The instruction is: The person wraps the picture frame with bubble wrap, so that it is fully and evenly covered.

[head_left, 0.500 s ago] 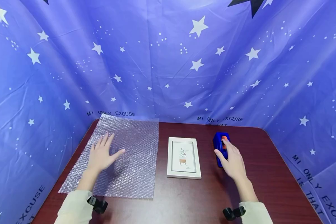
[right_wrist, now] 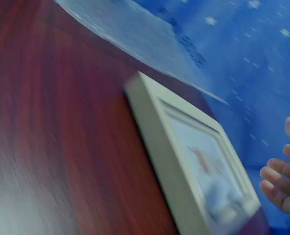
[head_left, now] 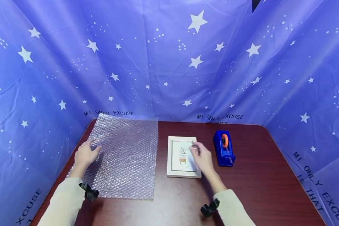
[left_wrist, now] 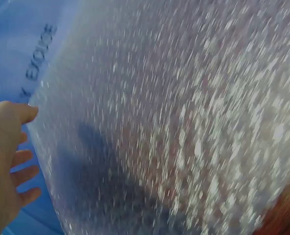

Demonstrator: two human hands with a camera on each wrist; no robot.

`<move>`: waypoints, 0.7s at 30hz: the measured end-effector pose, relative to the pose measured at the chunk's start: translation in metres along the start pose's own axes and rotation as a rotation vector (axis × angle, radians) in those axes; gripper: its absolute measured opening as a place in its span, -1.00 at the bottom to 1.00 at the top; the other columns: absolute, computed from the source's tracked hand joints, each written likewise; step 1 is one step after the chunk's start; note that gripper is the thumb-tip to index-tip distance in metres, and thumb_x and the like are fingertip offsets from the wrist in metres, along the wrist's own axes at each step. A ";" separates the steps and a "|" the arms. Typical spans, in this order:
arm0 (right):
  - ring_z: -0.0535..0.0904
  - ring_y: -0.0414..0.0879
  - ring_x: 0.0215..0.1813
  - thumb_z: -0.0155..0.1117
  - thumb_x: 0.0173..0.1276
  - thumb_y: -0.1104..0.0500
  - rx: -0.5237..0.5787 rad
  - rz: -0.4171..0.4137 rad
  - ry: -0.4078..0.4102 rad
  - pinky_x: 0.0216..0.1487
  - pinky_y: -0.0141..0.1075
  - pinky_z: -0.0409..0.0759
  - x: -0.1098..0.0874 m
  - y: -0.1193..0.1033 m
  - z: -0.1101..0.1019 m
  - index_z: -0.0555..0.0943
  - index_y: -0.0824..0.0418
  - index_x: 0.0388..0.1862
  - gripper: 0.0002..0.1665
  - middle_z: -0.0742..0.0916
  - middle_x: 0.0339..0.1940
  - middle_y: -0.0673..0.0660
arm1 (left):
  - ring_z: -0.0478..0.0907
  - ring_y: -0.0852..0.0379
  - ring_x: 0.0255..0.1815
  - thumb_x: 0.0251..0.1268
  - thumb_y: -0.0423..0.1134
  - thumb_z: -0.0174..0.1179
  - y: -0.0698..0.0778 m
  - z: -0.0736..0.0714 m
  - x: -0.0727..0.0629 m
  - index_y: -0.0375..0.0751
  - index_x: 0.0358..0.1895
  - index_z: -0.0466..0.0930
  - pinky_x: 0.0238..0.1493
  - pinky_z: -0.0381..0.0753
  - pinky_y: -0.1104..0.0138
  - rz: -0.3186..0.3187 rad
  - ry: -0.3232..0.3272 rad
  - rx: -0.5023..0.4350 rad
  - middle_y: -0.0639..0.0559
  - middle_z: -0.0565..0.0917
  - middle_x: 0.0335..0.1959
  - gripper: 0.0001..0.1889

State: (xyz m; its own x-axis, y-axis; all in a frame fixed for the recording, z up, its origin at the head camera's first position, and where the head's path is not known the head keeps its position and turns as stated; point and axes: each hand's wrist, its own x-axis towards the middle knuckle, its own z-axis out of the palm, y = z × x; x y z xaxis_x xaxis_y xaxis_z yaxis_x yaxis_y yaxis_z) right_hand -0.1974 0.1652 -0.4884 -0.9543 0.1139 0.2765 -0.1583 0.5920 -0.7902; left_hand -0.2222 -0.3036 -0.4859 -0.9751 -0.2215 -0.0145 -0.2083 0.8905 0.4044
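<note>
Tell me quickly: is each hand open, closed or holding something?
Left hand: open, by the left edge of the bubble wrap.
Right hand: open, holding nothing, over the right side of the picture frame.

The head view is bright, with pale glare on the glossy dark-red wooden bench (head_left: 173, 212) at bottom centre. In the left wrist view, the clear plastic bubble-wrap sheet (left_wrist: 184, 112) smears into glinting streaks, a dark shadow at lower left. The right wrist view is dimmer, blurred, with lower-left glare.
</note>
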 end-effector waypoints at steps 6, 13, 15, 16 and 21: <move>0.72 0.04 -0.18 0.28 0.29 0.20 0.079 -0.041 -0.117 -0.22 -0.39 0.69 -0.006 -0.022 0.048 0.59 0.35 0.05 -0.61 0.76 -0.13 0.25 | 0.19 -0.55 0.28 0.37 -0.02 -0.03 -0.026 -0.009 0.003 -0.46 0.39 0.10 0.22 0.31 -0.29 -0.145 -0.092 -0.004 -0.58 0.20 0.32 -0.31; 0.73 0.12 -0.10 0.27 0.29 0.18 0.170 0.057 -0.241 -0.16 -0.32 0.73 -0.011 -0.041 0.089 0.55 0.40 0.09 -0.55 0.74 -0.04 0.36 | 0.24 -0.54 0.28 0.36 -0.06 -0.07 -0.038 -0.008 0.004 -0.48 0.35 0.13 0.16 0.42 -0.26 -0.214 -0.112 -0.067 -0.61 0.25 0.27 -0.35; 0.72 0.16 -0.05 0.26 0.30 0.18 0.185 0.102 -0.260 -0.11 -0.25 0.74 -0.010 -0.045 0.097 0.54 0.42 0.10 -0.54 0.72 0.00 0.38 | 0.24 -0.53 0.29 0.36 -0.06 -0.06 -0.039 -0.006 0.006 -0.47 0.35 0.14 0.16 0.43 -0.24 -0.224 -0.108 -0.080 -0.60 0.25 0.28 -0.35; 0.72 0.17 -0.04 0.26 0.30 0.18 0.186 0.117 -0.264 -0.09 -0.22 0.74 -0.010 -0.048 0.101 0.54 0.44 0.10 -0.53 0.72 0.00 0.39 | 0.25 -0.53 0.29 0.36 -0.06 -0.06 -0.039 -0.006 0.006 -0.47 0.35 0.15 0.16 0.43 -0.24 -0.234 -0.106 -0.088 -0.59 0.26 0.29 -0.36; 0.70 0.20 0.02 0.25 0.30 0.20 0.201 0.213 -0.275 0.03 -0.15 0.70 -0.005 -0.060 0.115 0.50 0.49 0.14 -0.50 0.70 0.02 0.41 | 0.30 -0.53 0.25 0.34 -0.09 -0.07 -0.041 -0.009 0.008 -0.47 0.29 0.25 0.14 0.45 -0.21 -0.260 -0.080 -0.100 -0.56 0.32 0.28 -0.41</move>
State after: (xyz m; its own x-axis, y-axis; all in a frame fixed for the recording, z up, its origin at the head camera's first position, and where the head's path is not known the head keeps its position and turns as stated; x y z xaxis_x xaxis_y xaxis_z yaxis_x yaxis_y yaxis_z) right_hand -0.2123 0.0373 -0.5057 -0.9991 -0.0163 -0.0400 0.0299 0.4071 -0.9129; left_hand -0.2211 -0.3451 -0.4945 -0.8935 -0.4022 -0.1998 -0.4477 0.7631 0.4661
